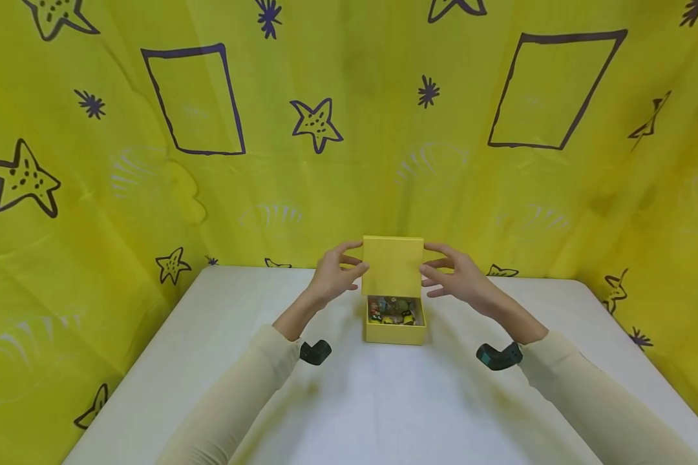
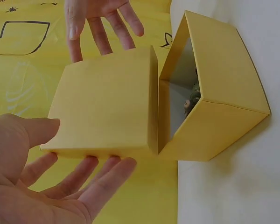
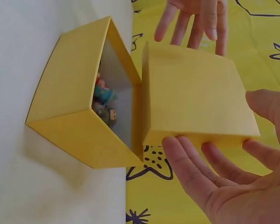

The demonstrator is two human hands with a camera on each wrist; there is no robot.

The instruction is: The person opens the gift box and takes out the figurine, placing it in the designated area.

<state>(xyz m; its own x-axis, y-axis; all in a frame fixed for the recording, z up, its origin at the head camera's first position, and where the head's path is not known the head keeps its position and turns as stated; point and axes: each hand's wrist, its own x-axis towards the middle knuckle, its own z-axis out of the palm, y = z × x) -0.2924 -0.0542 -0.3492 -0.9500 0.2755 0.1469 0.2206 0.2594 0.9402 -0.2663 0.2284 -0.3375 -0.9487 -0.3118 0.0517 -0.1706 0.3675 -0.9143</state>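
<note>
A yellow box [image 1: 395,334] sits on the white table with its top uncovered, and several small toy figures [image 1: 391,311] lie inside. Its yellow lid [image 1: 392,266] is upright at the box's back edge; whether the two are joined I cannot tell. My left hand [image 1: 338,274] grips the lid's left side, thumb [image 2: 46,130] at the face and fingers along the edge. On the opposite side my right hand [image 1: 456,274] grips it likewise, with its thumb [image 3: 259,100] near the face and fingers under the edge. The box walls hide part of the figures in both wrist views.
A white table [image 1: 384,400] spreads around the box. Behind it hangs a yellow curtain [image 1: 372,187] printed with stars and frames. Dark devices are strapped at the left wrist [image 1: 315,352] and the right wrist [image 1: 499,356].
</note>
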